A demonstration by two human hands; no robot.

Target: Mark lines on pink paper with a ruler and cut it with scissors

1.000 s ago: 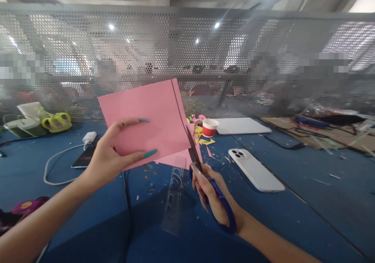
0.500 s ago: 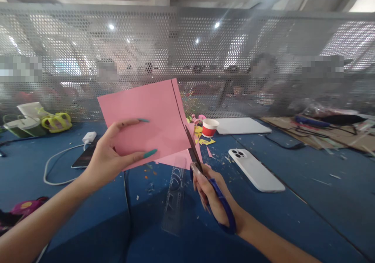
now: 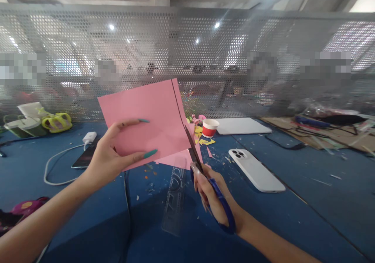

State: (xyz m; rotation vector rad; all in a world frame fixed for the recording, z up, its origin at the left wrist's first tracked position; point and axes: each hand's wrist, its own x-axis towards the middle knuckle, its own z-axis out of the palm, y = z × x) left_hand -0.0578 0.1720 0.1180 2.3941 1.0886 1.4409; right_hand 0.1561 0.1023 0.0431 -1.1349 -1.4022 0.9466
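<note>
My left hand (image 3: 108,153) grips a pink sheet of paper (image 3: 143,118) by its lower left part, raised above the blue table. A dark line runs down near the sheet's right edge. Blue-handled scissors (image 3: 225,208) are in my right hand (image 3: 215,192), with their dark blades at the sheet's lower right edge, along the line. Under the sheet lie more pink paper (image 3: 175,160) and a clear stencil ruler (image 3: 173,206).
On the blue table (image 3: 152,243) stand a red and white paper cup (image 3: 209,128) and yellow paper scraps (image 3: 206,141). A white phone (image 3: 256,170) lies right, a dark phone (image 3: 84,156) with white cable left. A perforated screen (image 3: 175,52) rises behind.
</note>
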